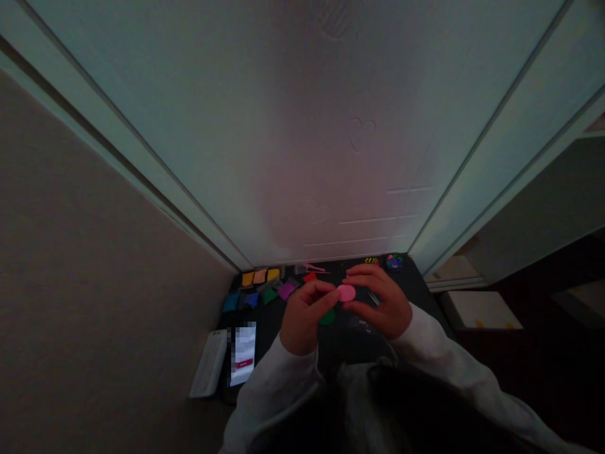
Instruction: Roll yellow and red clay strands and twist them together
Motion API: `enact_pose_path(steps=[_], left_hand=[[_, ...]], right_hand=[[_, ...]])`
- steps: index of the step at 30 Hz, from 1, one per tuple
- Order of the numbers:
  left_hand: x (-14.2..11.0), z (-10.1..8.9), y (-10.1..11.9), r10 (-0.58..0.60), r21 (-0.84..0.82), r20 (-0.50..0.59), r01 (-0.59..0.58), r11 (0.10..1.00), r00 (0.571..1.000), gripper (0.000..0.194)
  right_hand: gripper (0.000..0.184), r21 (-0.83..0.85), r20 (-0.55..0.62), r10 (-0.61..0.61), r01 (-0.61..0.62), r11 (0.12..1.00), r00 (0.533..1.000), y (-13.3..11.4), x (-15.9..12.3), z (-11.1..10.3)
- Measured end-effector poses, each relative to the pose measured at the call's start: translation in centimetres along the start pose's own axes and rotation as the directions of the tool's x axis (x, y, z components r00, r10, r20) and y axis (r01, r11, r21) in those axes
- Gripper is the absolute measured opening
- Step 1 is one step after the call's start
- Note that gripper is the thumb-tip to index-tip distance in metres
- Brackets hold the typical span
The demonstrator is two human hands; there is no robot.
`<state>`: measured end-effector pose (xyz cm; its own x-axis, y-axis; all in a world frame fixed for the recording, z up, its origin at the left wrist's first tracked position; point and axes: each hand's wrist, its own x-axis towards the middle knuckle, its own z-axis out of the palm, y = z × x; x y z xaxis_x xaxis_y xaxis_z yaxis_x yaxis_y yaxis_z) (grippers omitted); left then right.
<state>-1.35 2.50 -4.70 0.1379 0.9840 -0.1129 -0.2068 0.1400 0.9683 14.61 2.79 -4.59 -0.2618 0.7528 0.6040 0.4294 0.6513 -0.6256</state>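
Both hands meet over a dark tabletop around a flat, round pink clay disc (346, 293). The thumb and fingers of my left hand (306, 312) pinch its left edge. From the other side, my right hand (380, 301) curves round the disc, with the thumb below and the fingers above at its rim. A green round piece (326, 316) lies on the table under my hands, partly covered. Beyond the left hand is a small red piece (309, 277). A thin metallic tool (373, 297) shows partly beneath my right hand.
Several coloured packets, among them a blue one (251, 300) and a purple one (286, 290), lie left on the table. Pink tools (314, 269), yellow beads (371, 260) and a multicoloured round item (394, 262) lie along the back. A lit phone (243, 353) rests front left.
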Motion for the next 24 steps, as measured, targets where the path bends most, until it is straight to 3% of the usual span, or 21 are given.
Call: enact_pose_path(steps=[5, 10, 17, 21, 24], left_hand=[[-0.1, 0.3, 0.2, -0.025, 0.013, 0.038, 0.024, 1.0, 0.999, 0.02], [-0.2, 0.5, 0.5, -0.009, 0.168, 0.06, -0.002, 0.986, 0.998, 0.022], [-0.3, 0.7, 0.7, 0.074, 0.218, 0.06, -0.085, 0.972, 0.995, 0.021], [-0.5, 0.9, 1.3, 0.113, 0.235, 0.054, -0.123, 0.964, 0.992, 0.017], [-0.7, 1.0, 1.7, 0.208, 0.325, 0.072, -0.221, 0.92, 0.975, 0.017]], right_hand=[[0.03, -0.014, 0.002, -0.005, 0.005, 1.0, 1.0, -0.3, 0.0, 0.0], [0.032, -0.022, -0.017, 0.006, -0.006, 1.0, 1.0, -0.7, 0.0, 0.1], [0.027, -0.01, -0.019, -0.019, 0.019, 1.0, 1.0, -0.6, 0.1, 0.2], [0.035, 0.061, -0.024, 0.03, -0.028, 0.998, 0.999, -0.9, 0.2, -0.1], [0.026, 0.14, -0.061, 0.096, -0.086, 0.986, 0.994, -1.3, 0.3, -0.3]])
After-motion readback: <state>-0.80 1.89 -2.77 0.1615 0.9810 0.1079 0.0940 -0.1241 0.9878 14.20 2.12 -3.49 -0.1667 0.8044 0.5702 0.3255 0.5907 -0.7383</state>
